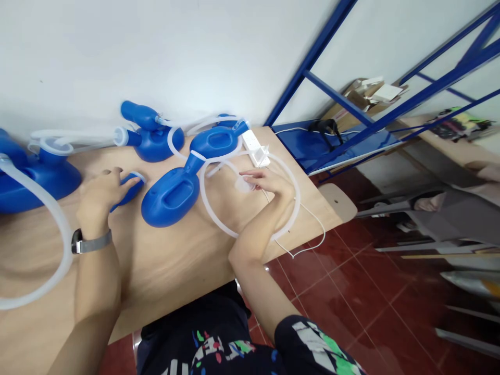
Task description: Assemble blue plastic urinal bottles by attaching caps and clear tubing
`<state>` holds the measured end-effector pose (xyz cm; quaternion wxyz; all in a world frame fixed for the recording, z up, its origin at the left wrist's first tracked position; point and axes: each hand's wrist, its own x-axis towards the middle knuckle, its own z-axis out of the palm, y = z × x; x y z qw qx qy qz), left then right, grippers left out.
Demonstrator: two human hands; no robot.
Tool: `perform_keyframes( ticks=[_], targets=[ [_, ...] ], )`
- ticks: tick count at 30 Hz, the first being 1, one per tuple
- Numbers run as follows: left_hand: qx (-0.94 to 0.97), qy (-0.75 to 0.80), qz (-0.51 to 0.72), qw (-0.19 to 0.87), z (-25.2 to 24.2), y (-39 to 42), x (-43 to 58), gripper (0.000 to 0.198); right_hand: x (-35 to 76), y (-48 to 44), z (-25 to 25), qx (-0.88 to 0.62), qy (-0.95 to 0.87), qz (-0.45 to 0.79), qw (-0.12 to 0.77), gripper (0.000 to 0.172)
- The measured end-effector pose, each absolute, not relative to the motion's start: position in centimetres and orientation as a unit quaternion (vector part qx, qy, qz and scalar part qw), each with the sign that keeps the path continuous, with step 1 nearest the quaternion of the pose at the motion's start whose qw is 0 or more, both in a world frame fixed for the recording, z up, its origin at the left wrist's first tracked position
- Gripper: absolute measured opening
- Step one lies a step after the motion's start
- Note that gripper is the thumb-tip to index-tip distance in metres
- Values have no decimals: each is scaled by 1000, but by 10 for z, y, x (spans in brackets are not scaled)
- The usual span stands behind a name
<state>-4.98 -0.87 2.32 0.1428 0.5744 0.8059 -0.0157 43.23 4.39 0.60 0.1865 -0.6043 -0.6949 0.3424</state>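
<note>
My left hand (102, 188), with a watch on its wrist, is closed on a small blue plastic piece (130, 190) with a pale rim, low over the table. The fingers of my right hand (269, 181) pinch a translucent round cap (244, 184) inside a loop of clear tubing (213, 211). Between my hands lies a blue plastic urinal bottle (172, 198), its neck pointing up and right. Behind it rests another blue bottle (214, 141) with a handle recess. The tubing passes by both necks.
More blue bottles with tubes stand at the left (47, 174) and along the wall (154, 140). A white power strip (254, 147) and its cable lie beside my right hand. A blue metal frame (336, 91), a stool (338, 202) and a red tiled floor (332, 291) are at the right.
</note>
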Motion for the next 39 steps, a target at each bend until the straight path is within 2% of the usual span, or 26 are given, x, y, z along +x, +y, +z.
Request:
perform_keyframes(
  ticks=[3, 5, 9, 13, 15, 22, 27, 29, 30, 34, 36, 39],
  targets=[
    [695, 703, 89, 121, 27, -18, -3, 79, 431, 51, 17, -580, -691, 384, 196, 42],
    [748, 646, 109, 103, 23, -22, 29, 69, 424, 55, 20, -572, -689, 390, 214, 40],
    [784, 617, 42, 52, 11, -22, 58, 56, 401, 67, 15, -597, -653, 383, 263, 22],
    [786, 609, 9, 108, 6, -21, 26, 56, 384, 86, 4, -612, -578, 433, 324, 12],
    [775, 617, -10, 137, 6, -21, 5, 57, 380, 92, 0, -598, -571, 451, 336, 13],
    [770, 627, -31, 110, 16, -22, -9, 56, 365, 90, 2, -416, -574, 602, 368, 44],
    [769, 629, -18, 109, 18, -20, -2, 51, 352, 96, 0, -251, -691, 610, 295, 93],
    [766, 632, -10, 115, 18, -20, -4, 52, 345, 104, -7, -203, -735, 586, 275, 102],
    [764, 634, -10, 119, 17, -20, -6, 53, 341, 109, -12, -198, -749, 566, 281, 96],
    [767, 621, -18, 157, 18, -19, -15, 62, 325, 124, -29, -252, -766, 464, 366, 55],
    [774, 601, -4, 198, 17, -18, -19, 64, 318, 129, -35, -287, -768, 429, 378, 51],
    [776, 576, 32, 255, 14, -16, -20, 68, 311, 132, -39, -298, -785, 438, 320, 55]
  ],
)
